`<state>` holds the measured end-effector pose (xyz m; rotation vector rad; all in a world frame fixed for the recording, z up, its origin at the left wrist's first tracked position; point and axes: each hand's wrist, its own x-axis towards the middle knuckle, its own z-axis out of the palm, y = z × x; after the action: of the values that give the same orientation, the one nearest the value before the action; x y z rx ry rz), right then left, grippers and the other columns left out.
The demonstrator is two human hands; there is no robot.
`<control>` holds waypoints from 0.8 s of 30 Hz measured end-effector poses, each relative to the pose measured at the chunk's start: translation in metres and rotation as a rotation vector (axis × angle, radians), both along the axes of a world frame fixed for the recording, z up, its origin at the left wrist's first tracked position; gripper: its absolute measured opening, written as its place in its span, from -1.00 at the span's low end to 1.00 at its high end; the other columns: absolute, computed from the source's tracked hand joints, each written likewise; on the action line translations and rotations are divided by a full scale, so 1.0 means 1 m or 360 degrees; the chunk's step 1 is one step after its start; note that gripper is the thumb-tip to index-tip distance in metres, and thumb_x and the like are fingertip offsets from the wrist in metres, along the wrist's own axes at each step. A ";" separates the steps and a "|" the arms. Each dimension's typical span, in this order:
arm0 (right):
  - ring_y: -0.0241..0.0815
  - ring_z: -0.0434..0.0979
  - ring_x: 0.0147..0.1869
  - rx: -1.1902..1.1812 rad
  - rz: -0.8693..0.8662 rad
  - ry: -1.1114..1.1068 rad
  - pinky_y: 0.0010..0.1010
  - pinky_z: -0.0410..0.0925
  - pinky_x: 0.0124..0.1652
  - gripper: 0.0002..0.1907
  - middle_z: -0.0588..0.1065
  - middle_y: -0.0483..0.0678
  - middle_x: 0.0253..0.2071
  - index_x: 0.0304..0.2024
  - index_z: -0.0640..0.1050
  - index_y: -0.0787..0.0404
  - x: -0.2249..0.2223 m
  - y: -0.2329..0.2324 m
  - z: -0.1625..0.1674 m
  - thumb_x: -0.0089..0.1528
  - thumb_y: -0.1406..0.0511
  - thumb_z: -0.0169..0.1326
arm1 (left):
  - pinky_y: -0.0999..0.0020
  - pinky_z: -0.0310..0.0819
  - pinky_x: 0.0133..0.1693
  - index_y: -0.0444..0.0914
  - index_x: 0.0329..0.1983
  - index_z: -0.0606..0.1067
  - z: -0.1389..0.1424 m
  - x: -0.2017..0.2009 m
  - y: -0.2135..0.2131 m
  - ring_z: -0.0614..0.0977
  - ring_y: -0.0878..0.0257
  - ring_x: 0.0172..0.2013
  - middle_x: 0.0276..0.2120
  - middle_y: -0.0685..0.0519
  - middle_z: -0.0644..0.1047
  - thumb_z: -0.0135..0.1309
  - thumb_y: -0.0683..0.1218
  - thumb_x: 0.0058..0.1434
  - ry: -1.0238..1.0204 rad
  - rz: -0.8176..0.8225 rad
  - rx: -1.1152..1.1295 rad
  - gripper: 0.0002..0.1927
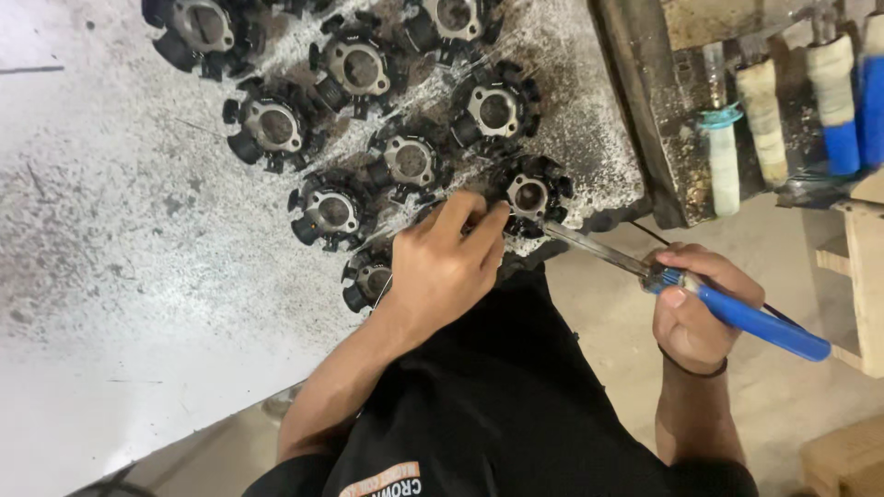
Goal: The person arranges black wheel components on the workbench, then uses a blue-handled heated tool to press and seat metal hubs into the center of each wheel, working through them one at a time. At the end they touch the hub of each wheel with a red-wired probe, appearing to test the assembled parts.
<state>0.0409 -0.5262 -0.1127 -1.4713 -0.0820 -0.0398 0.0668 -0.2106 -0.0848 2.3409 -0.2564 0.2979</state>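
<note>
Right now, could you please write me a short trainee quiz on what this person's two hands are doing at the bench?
1. True or false: the right hand holds a blue-handled soldering iron.
2. Which part does the iron's tip meet? A) the round coil part at the bench's near corner B) a taped tool handle in the rack
3. Fill in: the left hand rests on the speckled ____ beside that part.

Key: 1 true; 2 A; 3 bench.

Bright overhead glare, slightly soft focus
</note>
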 end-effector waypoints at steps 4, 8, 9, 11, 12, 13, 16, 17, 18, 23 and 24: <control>-0.05 0.54 -0.25 -0.0176 0.0030 -0.0090 -0.44 0.36 -0.20 -0.60 0.54 0.25 -0.24 -0.09 0.53 0.59 0.003 0.007 0.002 0.30 0.28 0.27 | 0.31 0.50 -0.42 -0.28 -0.08 0.59 0.001 -0.002 0.003 0.63 0.19 -0.33 -0.19 0.05 0.46 0.24 -0.25 0.15 -0.0017 -0.0007 0.0008 -0.74; -0.11 0.54 -0.34 -0.0125 0.0031 -0.0041 -0.50 0.39 -0.29 -0.60 0.54 0.24 -0.26 -0.10 0.52 0.58 0.005 0.016 0.003 0.27 0.28 0.27 | 0.36 0.50 -0.44 -0.32 -0.07 0.59 0.001 -0.003 0.005 0.63 0.22 -0.32 -0.20 0.03 0.46 0.23 -0.27 0.17 0.0005 -0.0031 -0.0022 -0.76; -0.12 0.53 -0.36 -0.0109 0.0028 -0.0021 -0.51 0.40 -0.31 -0.59 0.54 0.25 -0.25 -0.10 0.52 0.58 0.006 0.018 0.003 0.26 0.28 0.27 | 0.35 0.50 -0.43 -0.32 -0.07 0.59 0.001 -0.004 0.006 0.63 0.22 -0.32 -0.20 0.03 0.46 0.23 -0.27 0.17 0.0006 -0.0026 -0.0018 -0.76; -0.13 0.54 -0.35 -0.0121 0.0008 0.0008 -0.52 0.41 -0.31 -0.60 0.54 0.26 -0.23 -0.09 0.52 0.58 0.005 0.020 0.004 0.27 0.29 0.28 | 0.34 0.51 -0.42 -0.32 -0.08 0.59 0.000 -0.005 0.005 0.63 0.22 -0.32 -0.21 0.04 0.46 0.23 -0.27 0.18 0.0001 -0.0023 -0.0019 -0.77; -0.13 0.54 -0.35 -0.0138 -0.0004 0.0019 -0.52 0.41 -0.31 -0.60 0.54 0.25 -0.23 -0.08 0.53 0.58 0.004 0.021 0.005 0.27 0.29 0.28 | 0.34 0.51 -0.41 -0.32 -0.08 0.59 0.000 -0.005 0.005 0.62 0.22 -0.32 -0.21 0.04 0.46 0.23 -0.27 0.18 -0.0005 -0.0020 -0.0025 -0.77; -0.15 0.55 -0.36 -0.0174 -0.0020 0.0020 -0.53 0.42 -0.31 -0.60 0.55 0.24 -0.26 -0.08 0.54 0.58 0.003 0.021 0.007 0.27 0.28 0.28 | 0.33 0.52 -0.41 -0.33 -0.08 0.58 -0.001 -0.005 0.004 0.62 0.22 -0.32 -0.21 0.04 0.46 0.23 -0.27 0.18 -0.0013 -0.0016 -0.0030 -0.77; -0.17 0.57 -0.36 -0.0377 0.0033 -0.0003 -0.56 0.41 -0.29 -0.61 0.56 0.20 -0.28 -0.08 0.57 0.58 0.004 0.019 0.017 0.29 0.29 0.28 | 0.33 0.50 -0.43 -0.32 -0.13 0.58 -0.002 -0.005 0.002 0.61 0.22 -0.35 -0.24 0.04 0.46 0.23 -0.28 0.20 -0.0001 -0.0022 -0.0035 -0.82; -0.19 0.58 -0.35 -0.0463 0.0063 -0.0001 -0.57 0.41 -0.28 -0.62 0.57 0.19 -0.27 -0.08 0.57 0.57 0.005 0.019 0.022 0.29 0.29 0.29 | 0.32 0.51 -0.42 -0.32 -0.13 0.58 -0.003 -0.005 0.002 0.61 0.21 -0.35 -0.24 0.03 0.46 0.23 -0.27 0.18 0.0001 -0.0031 -0.0036 -0.81; -0.20 0.58 -0.34 -0.0550 0.0094 -0.0002 -0.59 0.41 -0.27 -0.63 0.57 0.18 -0.27 -0.08 0.58 0.56 0.007 0.020 0.027 0.30 0.29 0.29 | 0.31 0.52 -0.42 -0.32 -0.12 0.58 -0.003 -0.005 0.001 0.61 0.21 -0.35 -0.23 0.03 0.46 0.22 -0.27 0.17 0.0002 -0.0040 -0.0038 -0.80; -0.23 0.61 -0.27 -0.1044 0.0237 -0.0053 -0.61 0.43 -0.21 -0.69 0.60 0.12 -0.23 -0.04 0.60 0.47 0.017 0.040 0.067 0.31 0.32 0.30 | 0.31 0.55 -0.37 -0.32 -0.10 0.57 -0.007 -0.008 -0.002 0.62 0.20 -0.31 -0.18 0.01 0.46 0.20 -0.26 0.12 -0.0014 -0.0077 -0.0010 -0.74; -0.23 0.62 -0.27 -0.1131 0.0292 -0.0092 -0.62 0.43 -0.22 -0.70 0.60 0.11 -0.24 -0.03 0.60 0.45 0.021 0.045 0.076 0.31 0.33 0.30 | 0.30 0.55 -0.37 -0.32 -0.09 0.56 -0.009 -0.009 -0.003 0.61 0.19 -0.32 -0.19 0.01 0.45 0.20 -0.25 0.11 0.0004 -0.0087 -0.0007 -0.73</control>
<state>0.0614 -0.4810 -0.0370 -2.1654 -0.3014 0.1072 0.0580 -0.2132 -0.0941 2.3254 -0.3174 0.2685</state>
